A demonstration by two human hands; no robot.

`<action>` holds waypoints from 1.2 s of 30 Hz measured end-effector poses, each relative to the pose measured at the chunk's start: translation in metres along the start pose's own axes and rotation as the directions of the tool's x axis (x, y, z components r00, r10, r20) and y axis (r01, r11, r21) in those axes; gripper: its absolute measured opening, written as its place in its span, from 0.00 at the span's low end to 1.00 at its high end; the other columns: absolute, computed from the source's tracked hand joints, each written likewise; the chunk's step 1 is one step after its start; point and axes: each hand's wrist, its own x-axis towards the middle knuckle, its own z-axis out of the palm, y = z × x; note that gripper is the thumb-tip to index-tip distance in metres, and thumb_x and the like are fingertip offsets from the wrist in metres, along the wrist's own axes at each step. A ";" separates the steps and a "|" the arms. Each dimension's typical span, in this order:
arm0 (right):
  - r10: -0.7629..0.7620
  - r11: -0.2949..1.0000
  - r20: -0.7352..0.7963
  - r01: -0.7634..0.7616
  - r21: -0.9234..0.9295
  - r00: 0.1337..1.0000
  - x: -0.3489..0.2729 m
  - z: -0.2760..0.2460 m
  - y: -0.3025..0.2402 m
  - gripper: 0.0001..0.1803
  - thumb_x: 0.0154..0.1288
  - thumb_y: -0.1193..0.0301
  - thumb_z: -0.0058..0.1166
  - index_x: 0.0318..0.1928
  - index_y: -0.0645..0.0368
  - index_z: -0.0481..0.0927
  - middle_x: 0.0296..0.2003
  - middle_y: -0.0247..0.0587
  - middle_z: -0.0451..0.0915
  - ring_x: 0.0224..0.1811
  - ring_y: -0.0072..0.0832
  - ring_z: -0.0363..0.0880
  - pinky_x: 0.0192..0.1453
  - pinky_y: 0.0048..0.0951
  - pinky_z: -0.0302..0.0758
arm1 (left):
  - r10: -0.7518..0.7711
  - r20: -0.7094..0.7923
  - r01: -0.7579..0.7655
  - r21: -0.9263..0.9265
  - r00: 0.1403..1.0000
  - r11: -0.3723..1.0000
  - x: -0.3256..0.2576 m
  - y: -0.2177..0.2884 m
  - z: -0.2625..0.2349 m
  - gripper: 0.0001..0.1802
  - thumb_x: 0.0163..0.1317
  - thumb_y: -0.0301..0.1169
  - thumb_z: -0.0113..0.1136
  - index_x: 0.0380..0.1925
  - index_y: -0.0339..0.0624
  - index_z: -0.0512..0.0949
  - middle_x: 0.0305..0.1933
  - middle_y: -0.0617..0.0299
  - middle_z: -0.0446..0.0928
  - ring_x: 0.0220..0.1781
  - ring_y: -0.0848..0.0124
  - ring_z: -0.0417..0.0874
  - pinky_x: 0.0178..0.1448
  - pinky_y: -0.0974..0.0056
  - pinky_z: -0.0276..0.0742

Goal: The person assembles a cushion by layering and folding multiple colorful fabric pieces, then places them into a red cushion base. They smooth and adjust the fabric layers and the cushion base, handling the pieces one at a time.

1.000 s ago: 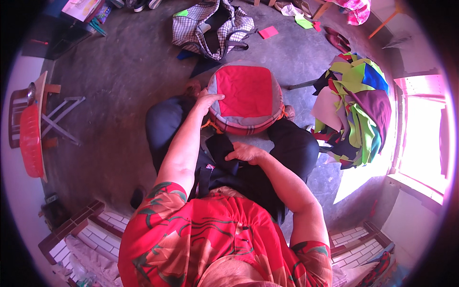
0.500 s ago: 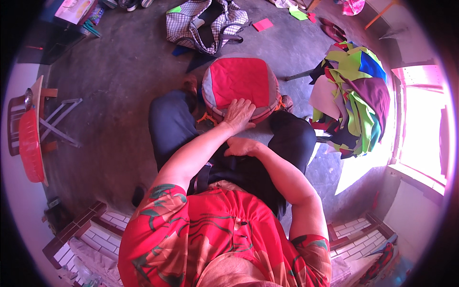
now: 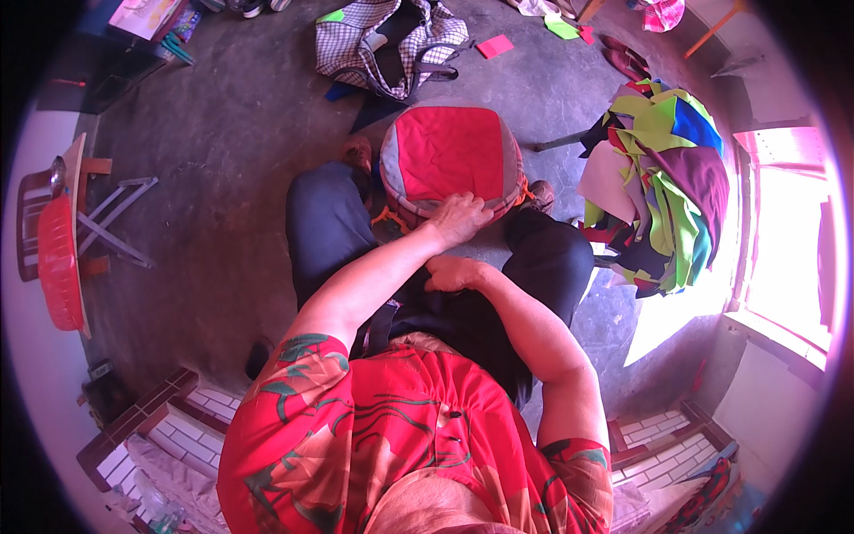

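Over the last second the left hand (image 3: 460, 219) has gone from the left edge of the cushion (image 3: 455, 153) to its near side, and the right hand (image 3: 451, 273) has drawn in close beneath it. From where I stand, the left one has its fingers bent at the near rim; I can't tell whether they pinch anything. Nor can I tell whether the right one, half curled over the dark trousers (image 3: 334, 222), grips something.

One cushion sits between two brown shoes (image 3: 358, 153), squarish and rounded, its red top creased, grey at the corners, plaid round the side. Two orange ties (image 3: 389, 216) show, one to each side. Beyond lies one bag (image 3: 351, 53) of checked fabric, slumped and open-mouthed, with one flat red scrap (image 3: 495, 46) to its right. Over on the right, one heap (image 3: 658, 187) of floppy, jagged-edged cloth mixes lime, blue, maroon and pale pink; I couldn't count its pieces. At far left, one glossy red tub (image 3: 58, 267) stands near one shiny metal pot (image 3: 40, 209).
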 end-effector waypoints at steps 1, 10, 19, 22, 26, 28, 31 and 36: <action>-0.005 1.000 0.000 0.005 0.002 1.000 0.000 0.000 0.000 0.28 0.51 0.65 0.54 0.51 0.70 0.73 0.49 0.58 0.76 0.52 0.44 0.74 0.57 0.34 0.68 | 0.004 0.000 -0.004 -0.004 1.000 1.000 0.000 0.000 0.000 0.07 0.55 0.32 0.49 0.30 0.46 0.75 0.33 0.57 0.75 0.40 0.61 0.78 0.38 0.57 0.76; -0.017 0.999 0.074 0.019 -0.029 0.997 0.007 0.002 0.007 0.30 0.50 0.66 0.56 0.54 0.67 0.71 0.52 0.58 0.74 0.56 0.44 0.72 0.58 0.35 0.68 | 0.121 -0.028 -0.122 -0.023 0.992 0.992 -0.005 0.002 0.000 0.05 0.54 0.33 0.50 0.28 0.48 0.74 0.31 0.63 0.75 0.39 0.64 0.78 0.39 0.59 0.76; 0.027 0.996 0.150 -0.014 -0.084 0.988 -0.004 -0.008 -0.016 0.27 0.51 0.66 0.56 0.51 0.67 0.74 0.49 0.56 0.76 0.53 0.43 0.74 0.56 0.37 0.69 | 0.002 -0.077 -0.021 -0.242 0.997 0.970 -0.008 -0.006 -0.005 0.11 0.48 0.37 0.62 0.29 0.45 0.73 0.32 0.63 0.73 0.40 0.62 0.77 0.40 0.57 0.73; -0.036 0.998 0.160 0.045 -0.050 0.986 0.001 -0.003 0.001 0.23 0.51 0.66 0.55 0.48 0.65 0.77 0.45 0.53 0.79 0.49 0.42 0.76 0.53 0.37 0.70 | -0.193 -0.061 0.165 -0.312 0.979 0.936 0.002 -0.005 -0.022 0.17 0.48 0.39 0.64 0.34 0.44 0.73 0.41 0.59 0.73 0.49 0.58 0.73 0.48 0.53 0.70; -0.060 0.998 0.172 0.060 0.008 0.983 -0.004 -0.004 -0.006 0.20 0.51 0.66 0.54 0.45 0.62 0.78 0.41 0.49 0.81 0.46 0.39 0.78 0.50 0.37 0.71 | -0.376 -0.064 0.369 -0.089 0.925 0.925 -0.007 -0.014 -0.023 0.29 0.54 0.43 0.60 0.55 0.45 0.67 0.64 0.50 0.57 0.69 0.53 0.53 0.66 0.44 0.51; -0.026 0.999 0.196 0.029 -0.017 0.980 -0.006 -0.010 -0.019 0.21 0.51 0.67 0.54 0.46 0.62 0.78 0.43 0.51 0.80 0.48 0.40 0.77 0.52 0.36 0.71 | -0.444 0.093 0.444 0.026 0.891 0.896 -0.024 -0.020 0.004 0.38 0.60 0.52 0.49 0.67 0.48 0.55 0.74 0.49 0.39 0.75 0.52 0.34 0.70 0.38 0.27; -0.058 0.998 0.175 0.062 -0.015 0.983 -0.007 -0.009 -0.018 0.20 0.52 0.67 0.53 0.45 0.63 0.78 0.40 0.51 0.81 0.44 0.39 0.78 0.48 0.37 0.71 | -0.404 0.085 0.395 0.104 0.911 0.913 -0.026 -0.019 0.010 0.37 0.62 0.54 0.43 0.68 0.50 0.54 0.74 0.49 0.38 0.75 0.52 0.34 0.70 0.40 0.23; -0.100 0.995 0.165 0.100 0.010 0.981 -0.004 -0.007 -0.013 0.18 0.52 0.67 0.53 0.43 0.63 0.79 0.38 0.51 0.81 0.42 0.38 0.79 0.46 0.36 0.72 | -0.365 0.088 0.357 0.087 0.927 0.930 -0.030 -0.020 0.010 0.36 0.62 0.53 0.43 0.68 0.51 0.54 0.74 0.49 0.37 0.75 0.52 0.32 0.70 0.39 0.23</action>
